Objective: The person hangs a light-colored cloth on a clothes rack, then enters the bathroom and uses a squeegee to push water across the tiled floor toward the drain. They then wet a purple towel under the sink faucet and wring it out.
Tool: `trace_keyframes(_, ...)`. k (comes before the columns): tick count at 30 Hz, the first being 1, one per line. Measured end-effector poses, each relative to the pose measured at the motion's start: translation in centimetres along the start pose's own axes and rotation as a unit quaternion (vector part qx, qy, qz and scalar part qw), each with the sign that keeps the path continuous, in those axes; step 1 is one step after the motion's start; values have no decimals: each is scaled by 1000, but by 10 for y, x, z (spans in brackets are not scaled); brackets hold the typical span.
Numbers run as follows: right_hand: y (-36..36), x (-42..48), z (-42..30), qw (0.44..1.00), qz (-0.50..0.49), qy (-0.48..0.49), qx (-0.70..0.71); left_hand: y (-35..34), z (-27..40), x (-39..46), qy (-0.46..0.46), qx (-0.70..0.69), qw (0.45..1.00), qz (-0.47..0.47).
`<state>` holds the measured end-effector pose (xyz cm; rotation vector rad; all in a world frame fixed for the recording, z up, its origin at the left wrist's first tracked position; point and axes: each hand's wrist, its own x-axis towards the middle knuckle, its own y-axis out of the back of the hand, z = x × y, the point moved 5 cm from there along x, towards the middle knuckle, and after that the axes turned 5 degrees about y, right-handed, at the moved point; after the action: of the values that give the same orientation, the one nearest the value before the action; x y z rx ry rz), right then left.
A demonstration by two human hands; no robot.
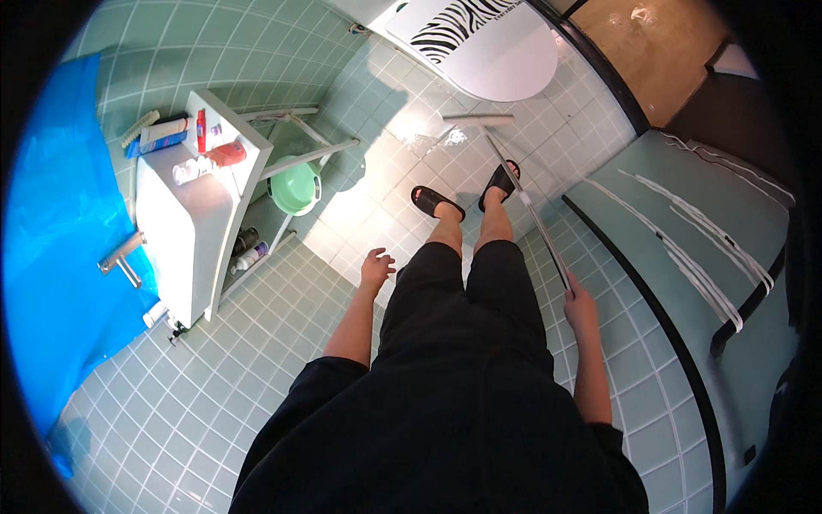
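Note:
My right hand (pixel 580 303) grips the upper end of a long metal pole (pixel 544 234). The pole slants down past my right foot to a wide, pale floor squeegee head (pixel 478 120), which lies on the wet tiled floor (pixel 398 154) near the toilet. My left hand (pixel 377 270) hangs free beside my left thigh, its fingers apart and holding nothing. Black slide sandals are on both feet, the left one (pixel 438 202) a little apart from the right one (pixel 499 186).
A toilet with a zebra-patterned lid (pixel 507 58) stands ahead. At left, a white washbasin unit (pixel 186 218) carries bottles and tubes, with a green basin (pixel 294 186) beside its metal frame. Blue sheeting (pixel 64 244) covers the far left. A black-edged door with white cords (pixel 693 238) is at right.

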<state>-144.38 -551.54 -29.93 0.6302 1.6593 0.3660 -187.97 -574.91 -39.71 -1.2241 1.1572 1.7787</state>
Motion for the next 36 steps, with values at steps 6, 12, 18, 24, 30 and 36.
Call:
trace_keyframes(6,10,-32,49,998,28,47,30,-49,62,-2,-56,71,993,-79)
trace_keyframes(12,2,-75,27,870,-83,-201,442,-108,170,-33,-185,87,966,-156)
trace_keyframes(18,-8,-58,56,892,58,40,446,-135,199,-28,-194,136,965,-114)
trace_keyframes(24,64,-65,29,556,-154,-120,808,-170,194,-4,-204,249,942,-94)
trace_keyframes(30,87,4,15,862,37,-80,499,-238,280,-52,-257,179,939,-145)
trace_keyframes(36,91,48,12,922,96,-45,372,-250,315,-35,-293,213,916,-174)
